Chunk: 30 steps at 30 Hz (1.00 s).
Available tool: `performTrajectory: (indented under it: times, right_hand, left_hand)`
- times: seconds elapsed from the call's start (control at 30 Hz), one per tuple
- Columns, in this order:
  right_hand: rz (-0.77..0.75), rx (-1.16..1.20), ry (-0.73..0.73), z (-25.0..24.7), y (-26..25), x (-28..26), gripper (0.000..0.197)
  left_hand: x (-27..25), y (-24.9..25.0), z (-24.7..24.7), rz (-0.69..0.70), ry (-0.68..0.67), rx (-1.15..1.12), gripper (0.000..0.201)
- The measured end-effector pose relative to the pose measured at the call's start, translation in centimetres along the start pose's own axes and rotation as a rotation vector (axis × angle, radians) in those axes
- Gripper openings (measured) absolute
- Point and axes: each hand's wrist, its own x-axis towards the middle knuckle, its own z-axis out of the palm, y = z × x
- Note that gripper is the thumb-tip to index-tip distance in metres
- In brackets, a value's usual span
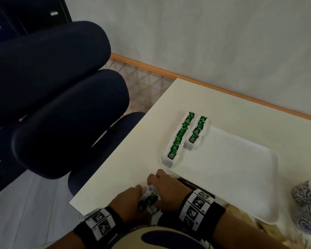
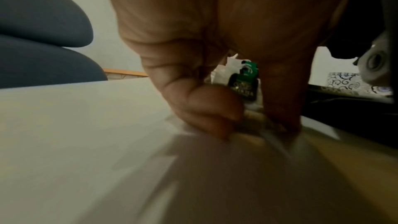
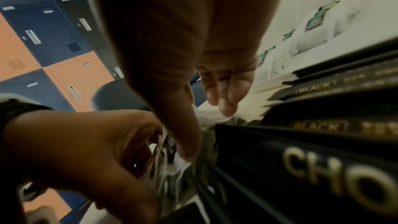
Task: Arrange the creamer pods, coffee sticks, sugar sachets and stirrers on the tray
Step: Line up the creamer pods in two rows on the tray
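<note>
The white tray (image 1: 232, 168) lies on the white table. Two rows of white sachets with green labels (image 1: 180, 139) stand along its left side, also seen as tray sachets (image 3: 314, 23) in the right wrist view. At the table's near edge my left hand (image 1: 139, 194) and right hand (image 1: 155, 183) both grip a loose bunch of the same sachets (image 1: 151, 198) between them. One green label (image 2: 245, 81) shows between my left fingers (image 2: 206, 108). Black coffee sticks (image 3: 312, 142) lie just right of my right hand, between it and the tray.
A dark blue office chair (image 1: 61, 105) stands close to the table's left edge. Blue-patterned bowls (image 1: 305, 203) sit at the right, beyond the tray. Most of the tray's floor is bare. A wall with a wooden skirting runs behind the table.
</note>
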Motion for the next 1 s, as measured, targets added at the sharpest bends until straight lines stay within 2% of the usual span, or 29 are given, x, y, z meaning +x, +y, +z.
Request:
performTrajectory:
  times: [0.13,0.23,0.37,0.53,0.67,0.77,0.9,1.0]
  right_hand:
    - [0.03,0.068,0.086,-0.6,0.6,0.2,0.04]
    - [0.048,0.097,0.163,-0.8,1.0,0.0,0.034]
    - [0.043,0.129,0.249,-1.4,1.6,-0.6,0.026]
    - [0.022,0.183,0.273,-1.5,1.9,-1.3,0.014]
    - [0.003,0.19,0.234,-1.4,1.5,-1.5,0.019]
    - [0.017,0.171,0.213,-1.2,1.1,-1.5,0.024]
    - [0.015,0.177,0.238,-1.2,0.8,-1.6,0.024]
    - [-0.001,0.188,0.237,-1.3,0.7,-1.8,0.026]
  left_hand:
    - [0.8,0.0,-0.4,-0.024,0.059,-0.106,0.048]
    - [0.9,-0.4,-0.9,0.002,0.121,-0.135,0.032]
    - [1.1,-1.5,-0.9,0.01,0.177,-0.142,0.026]
    - [0.9,-2.2,-1.0,0.027,0.228,-0.27,0.023]
    - [0.8,-2.2,-1.0,0.018,0.237,-0.353,0.031]
    - [1.0,-1.7,-0.9,0.045,0.239,-0.281,0.024]
    - [0.9,-1.6,-1.0,0.083,0.248,-0.248,0.03]
    - [0.6,-1.7,-1.3,0.117,0.237,-0.352,0.029]
